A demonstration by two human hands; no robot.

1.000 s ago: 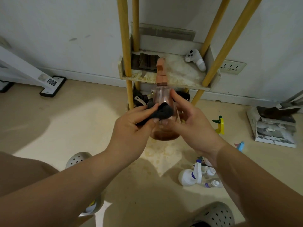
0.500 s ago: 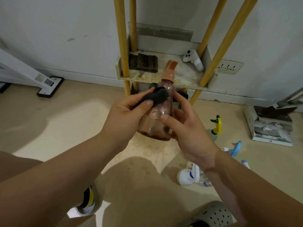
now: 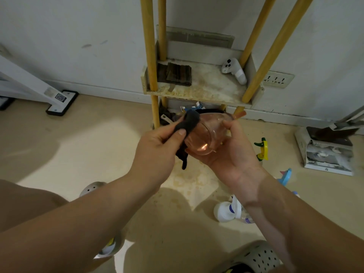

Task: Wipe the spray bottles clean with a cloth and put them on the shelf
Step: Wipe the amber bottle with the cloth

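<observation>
The right hand (image 3: 234,152) cradles a clear pink-tinted bottle (image 3: 204,134), fingers and thumb curled round its rounded body. The bottle lies tipped on its side, its round base turned toward the camera and catching a bright glint, its peach-coloured pump top (image 3: 239,114) pointing away past the right thumb toward the shelf unit (image 3: 199,89). The plastic is see-through, so the palm shows faintly behind it.

The left hand (image 3: 157,148) pinches a dark grey cloth (image 3: 189,125) between thumb and fingers and presses it against the bottle's left shoulder. One loose end of the cloth hangs down below the grip, just left of the bottle's base.

Beyond the held bottle stands the shelf unit with yellow wooden posts; its stained white board carries a folded dark rag (image 3: 177,73) and a white controller (image 3: 234,70). Below and to the right of the right wrist, on the beige floor, lie more spray bottles: a white one with a blue-marked trigger (image 3: 228,210), a green-and-yellow one (image 3: 263,148) and a light blue one (image 3: 285,175). None of these touches the hands.
</observation>
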